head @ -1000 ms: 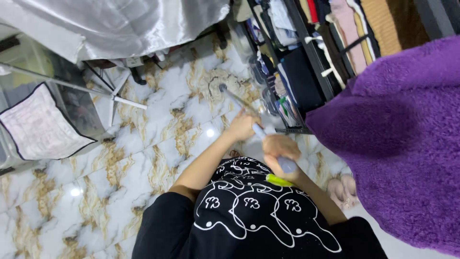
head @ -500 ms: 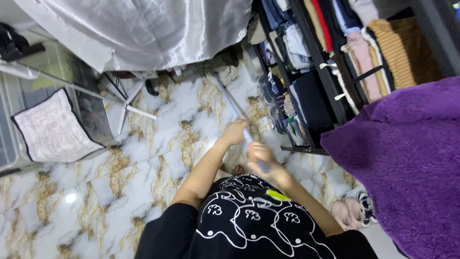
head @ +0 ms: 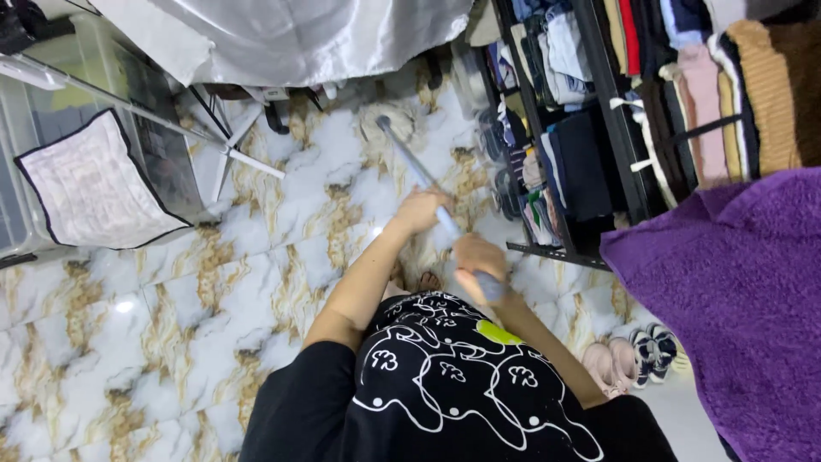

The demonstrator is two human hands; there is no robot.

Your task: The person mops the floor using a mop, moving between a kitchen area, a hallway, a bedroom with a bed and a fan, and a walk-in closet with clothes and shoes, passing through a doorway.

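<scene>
two hands grip one long mop handle (head: 425,181), a slim grey metal pole that slants from the person's chest down and away to the floor. the left hand (head: 419,211) sits further down the pole, its fingers clenched round the shaft. the right hand (head: 479,261) is nearer the body, its fingers wrapped tight round the thicker grey grip at the pole's upper end. the two hands are close together but apart. at the far end of the pole a pale, stringy mop head (head: 385,120) lies on the marble floor (head: 171,291), which is white with gold-brown veins and glossy enough to show small light spots.

below the hands the person's black shirt (head: 453,385) with white cartoon outlines fills the lower middle, and a small yellow-green patch (head: 498,332) shows just beneath the right hand. toes of a bare foot (head: 428,281) peek out between the arms.

to the right of the mop stands a dark metal shelf rack (head: 599,94) packed with folded clothes in many colours. a fluffy purple blanket (head: 735,299) fills the right edge. small shoes (head: 633,355) lie on the floor beside it. past the mop head hangs a shiny silver cloth (head: 282,34). to the left stand a clear plastic storage box (head: 103,128), a white cloth panel with black edging (head: 94,188) and a white stand's legs (head: 231,162).
</scene>
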